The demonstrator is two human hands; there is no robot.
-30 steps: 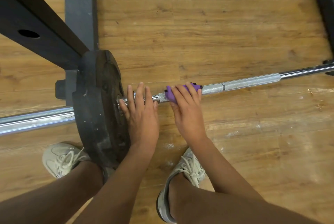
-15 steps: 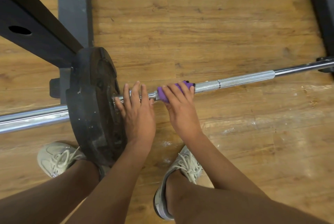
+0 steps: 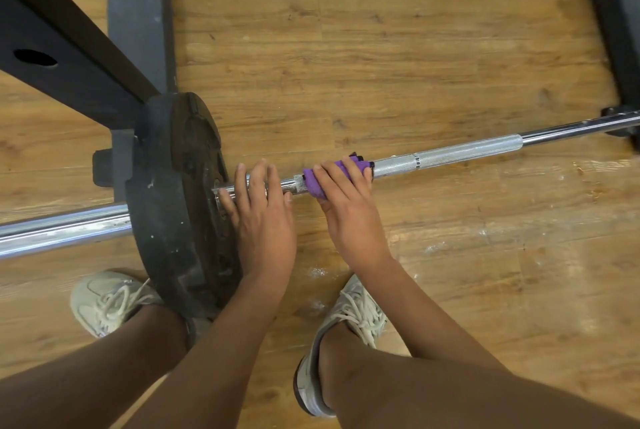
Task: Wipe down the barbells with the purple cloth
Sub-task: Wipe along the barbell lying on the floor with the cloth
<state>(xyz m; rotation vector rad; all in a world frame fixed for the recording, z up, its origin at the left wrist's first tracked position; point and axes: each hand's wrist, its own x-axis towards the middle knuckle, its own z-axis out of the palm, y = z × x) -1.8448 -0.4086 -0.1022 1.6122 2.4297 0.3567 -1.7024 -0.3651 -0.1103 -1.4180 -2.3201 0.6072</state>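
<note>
1. Fingers of the right hand curl close together over the purple cloth, clamping it around the barbell shaft where the knurled grip begins.
2. Left hand lies over the bar just beside the cloth, fingers straight and slightly spread, close against the black weight plate.
3. The barbell runs left to right, low over a wooden floor, with its bare sleeve sticking out left of the plate.
4. The step in hand appears to be wiping the shaft near the plate. The long knurled stretch to the right probably remains.
5. The next move likely calls for sliding the wrapped cloth rightward with firm grip while the left hand stops the bar rolling.
6. A black rack beam crosses the upper left, and white laced shoes stand below.
</note>
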